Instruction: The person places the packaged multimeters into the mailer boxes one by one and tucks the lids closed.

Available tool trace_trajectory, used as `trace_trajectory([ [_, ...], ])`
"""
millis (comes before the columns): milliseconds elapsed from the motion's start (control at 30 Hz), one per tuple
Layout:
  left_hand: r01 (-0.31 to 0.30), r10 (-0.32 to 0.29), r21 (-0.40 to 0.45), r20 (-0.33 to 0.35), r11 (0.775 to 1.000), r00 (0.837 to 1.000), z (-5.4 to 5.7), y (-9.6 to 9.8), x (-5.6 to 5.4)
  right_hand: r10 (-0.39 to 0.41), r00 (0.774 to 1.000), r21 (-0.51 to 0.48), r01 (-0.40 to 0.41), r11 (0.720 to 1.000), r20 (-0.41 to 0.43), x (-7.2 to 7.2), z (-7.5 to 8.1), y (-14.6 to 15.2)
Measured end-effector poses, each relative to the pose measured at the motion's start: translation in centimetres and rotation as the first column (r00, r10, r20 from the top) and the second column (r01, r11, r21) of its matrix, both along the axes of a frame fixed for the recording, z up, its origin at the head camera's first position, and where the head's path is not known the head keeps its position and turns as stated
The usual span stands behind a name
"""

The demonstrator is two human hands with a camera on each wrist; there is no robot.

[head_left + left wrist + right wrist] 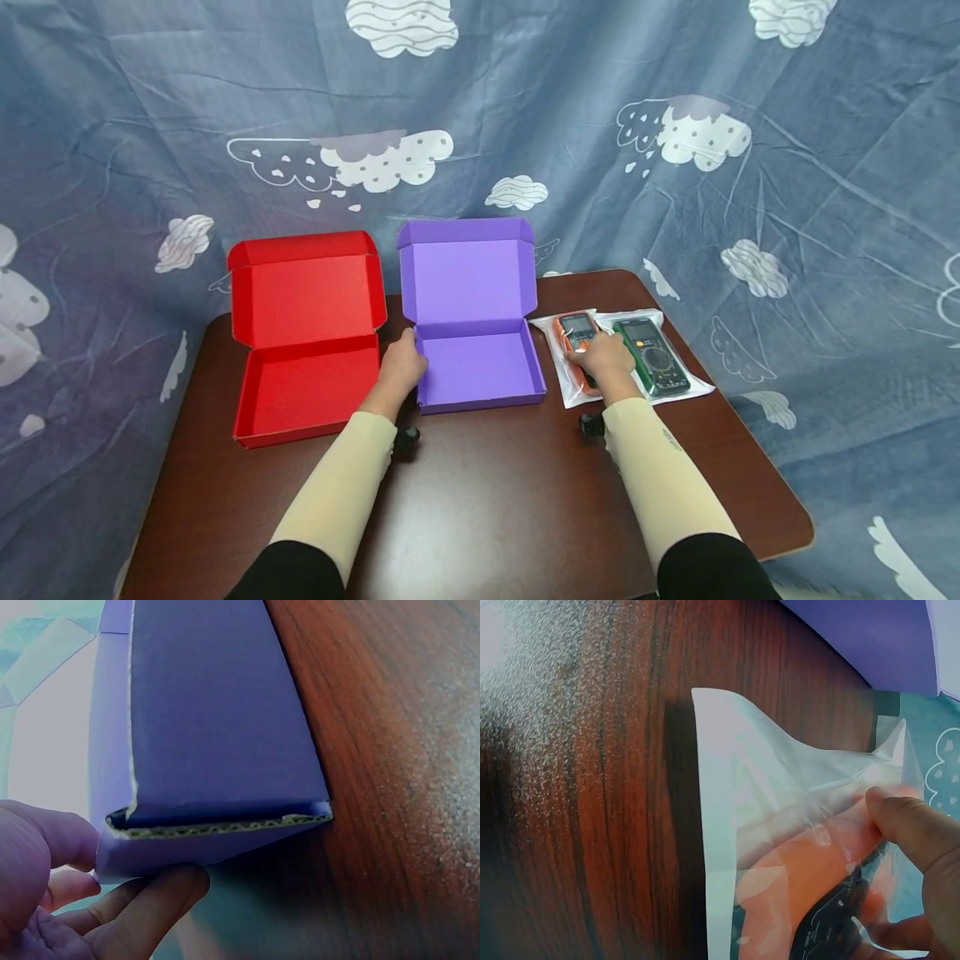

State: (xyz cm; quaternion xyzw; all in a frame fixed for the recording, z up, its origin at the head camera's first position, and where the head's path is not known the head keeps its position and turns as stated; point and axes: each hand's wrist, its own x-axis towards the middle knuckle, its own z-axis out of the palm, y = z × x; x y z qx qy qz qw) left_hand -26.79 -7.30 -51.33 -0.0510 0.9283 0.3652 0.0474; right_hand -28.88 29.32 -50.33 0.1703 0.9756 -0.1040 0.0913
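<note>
An open purple cardboard box (480,367) stands on the table with its lid raised. My left hand (403,362) grips its left wall, thumb over the edge and fingers outside, as the left wrist view (135,907) shows. To the right lies an orange multimeter (577,327) in a clear plastic bag (772,772). My right hand (609,360) holds this bagged multimeter, with the thumb on one side and the fingers on the other, partly hidden. Beside it, a green multimeter (652,358) lies in its own clear bag.
An open red cardboard box (311,387) sits left of the purple box, its lid also raised. All of it is on a brown wooden table (495,500). Behind the table hangs a blue cloth (570,75) with white cloud prints.
</note>
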Motion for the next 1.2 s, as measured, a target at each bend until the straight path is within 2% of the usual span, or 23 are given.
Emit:
trace_trajectory([
  [233,0.000,0.000,-0.015,-0.009,1.000,1.000,-0.1,0.0,0.0,-0.023,1.000,-0.007,0.022,1.000,-0.020,0.0,-0.2,-0.1],
  [733,-0.012,0.012,0.020,-0.005,1.000,1.000,0.0,0.0,0.2,-0.059,0.994,-0.053,0.055,0.997,-0.093,0.3,-1.2,-0.2],
  [1000,-0.002,0.002,0.001,0.021,1.000,1.000,0.1,0.3,0.1,-0.076,0.983,-0.069,0.066,0.995,-0.166,0.6,-2.2,-0.1],
  [1200,0.008,-0.007,-0.023,0.029,1.000,1.000,-0.2,0.4,-0.2,-0.078,0.980,-0.058,0.069,0.996,-0.185,0.6,-2.4,-0.1],
])
